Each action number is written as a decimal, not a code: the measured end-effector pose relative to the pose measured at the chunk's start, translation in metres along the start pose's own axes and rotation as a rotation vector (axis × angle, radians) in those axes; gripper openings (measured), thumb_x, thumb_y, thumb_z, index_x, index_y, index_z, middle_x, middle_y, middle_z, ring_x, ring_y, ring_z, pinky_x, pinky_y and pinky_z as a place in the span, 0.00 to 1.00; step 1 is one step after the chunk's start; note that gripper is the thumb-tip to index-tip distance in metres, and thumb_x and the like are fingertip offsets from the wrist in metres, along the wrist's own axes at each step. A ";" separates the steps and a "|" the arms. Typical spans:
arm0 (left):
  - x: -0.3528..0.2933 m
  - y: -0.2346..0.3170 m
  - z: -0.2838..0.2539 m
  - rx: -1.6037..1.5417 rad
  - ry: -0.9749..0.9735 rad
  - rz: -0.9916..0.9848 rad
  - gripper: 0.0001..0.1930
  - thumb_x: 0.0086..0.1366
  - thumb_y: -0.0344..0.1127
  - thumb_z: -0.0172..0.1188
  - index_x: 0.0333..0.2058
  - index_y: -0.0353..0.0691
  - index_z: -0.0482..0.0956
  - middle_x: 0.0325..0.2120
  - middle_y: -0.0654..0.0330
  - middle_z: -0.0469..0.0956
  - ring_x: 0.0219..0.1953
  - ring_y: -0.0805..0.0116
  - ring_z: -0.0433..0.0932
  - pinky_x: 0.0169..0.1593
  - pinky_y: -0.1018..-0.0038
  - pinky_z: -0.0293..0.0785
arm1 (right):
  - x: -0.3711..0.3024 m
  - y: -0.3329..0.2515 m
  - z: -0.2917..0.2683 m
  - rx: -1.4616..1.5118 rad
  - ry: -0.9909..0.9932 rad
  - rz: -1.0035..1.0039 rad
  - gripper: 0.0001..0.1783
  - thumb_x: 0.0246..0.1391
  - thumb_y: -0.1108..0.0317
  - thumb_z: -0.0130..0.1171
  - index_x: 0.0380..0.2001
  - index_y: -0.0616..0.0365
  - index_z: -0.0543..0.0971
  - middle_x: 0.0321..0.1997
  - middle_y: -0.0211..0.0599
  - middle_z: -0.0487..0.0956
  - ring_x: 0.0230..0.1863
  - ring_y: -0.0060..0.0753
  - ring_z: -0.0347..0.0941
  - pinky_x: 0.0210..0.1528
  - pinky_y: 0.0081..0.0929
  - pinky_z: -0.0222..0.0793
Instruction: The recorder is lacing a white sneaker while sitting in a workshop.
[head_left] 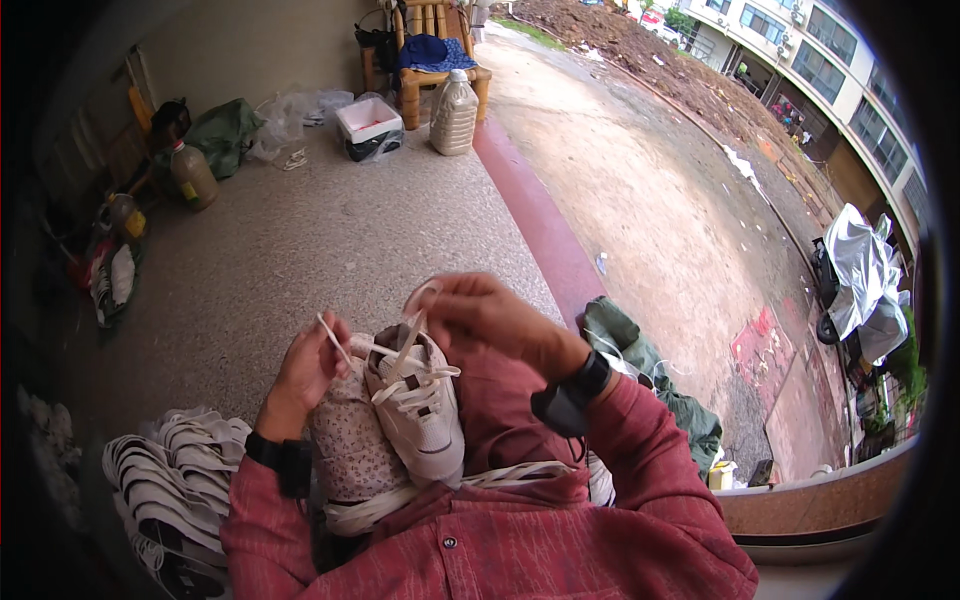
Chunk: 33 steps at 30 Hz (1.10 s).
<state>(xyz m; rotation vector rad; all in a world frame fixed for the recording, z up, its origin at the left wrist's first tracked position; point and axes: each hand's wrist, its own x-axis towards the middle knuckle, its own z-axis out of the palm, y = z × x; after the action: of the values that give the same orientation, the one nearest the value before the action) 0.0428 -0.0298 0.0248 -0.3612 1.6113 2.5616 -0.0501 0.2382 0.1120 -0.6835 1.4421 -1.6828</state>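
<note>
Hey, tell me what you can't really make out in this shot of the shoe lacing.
- Head view: the toe of the white sneaker is hidden by the red shirt.
- Right hand: its fingertips curl away, so its grip on the lace is unclear.
- Left hand: the palm side is hidden behind its back.
- Pile of shoes: cut off by the dark fisheye rim at lower left.
- Things along the wall: too dark and small.

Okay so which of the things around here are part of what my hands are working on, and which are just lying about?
In hand:
left hand pinching one end of the white lace
right hand pulling the other end
white shoe on the lap

Lying about:
pile of white shoes
plastic jug
wooden chair
white box
brown bottle
green bag
</note>
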 end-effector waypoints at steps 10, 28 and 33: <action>-0.049 -0.025 -0.017 0.776 0.295 0.330 0.14 0.64 0.30 0.60 0.24 0.45 0.64 0.17 0.72 0.63 0.18 0.82 0.63 0.22 0.82 0.61 | -0.013 0.079 -0.079 0.115 0.463 0.107 0.16 0.64 0.61 0.53 0.44 0.64 0.78 0.24 0.28 0.77 0.16 0.17 0.68 0.17 0.16 0.60; -0.066 -0.030 -0.020 0.362 0.553 0.527 0.14 0.72 0.38 0.52 0.51 0.37 0.73 0.38 0.58 0.81 0.39 0.73 0.79 0.38 0.79 0.74 | -0.029 0.092 -0.069 -0.141 0.650 -0.170 0.17 0.64 0.58 0.56 0.44 0.62 0.80 0.35 0.31 0.79 0.30 0.19 0.74 0.30 0.16 0.67; -0.072 -0.026 -0.019 -0.346 0.330 0.317 0.17 0.71 0.43 0.54 0.51 0.39 0.73 0.44 0.58 0.79 0.50 0.65 0.77 0.54 0.70 0.71 | -0.029 0.089 -0.071 0.190 0.688 -0.128 0.18 0.65 0.59 0.54 0.49 0.62 0.76 0.42 0.36 0.81 0.38 0.23 0.77 0.42 0.21 0.72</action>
<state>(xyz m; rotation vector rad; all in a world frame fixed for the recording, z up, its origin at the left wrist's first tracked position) 0.1202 -0.0324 0.0117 -0.6318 1.3999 3.1772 -0.0726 0.2990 0.0131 -0.0775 1.6765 -2.2527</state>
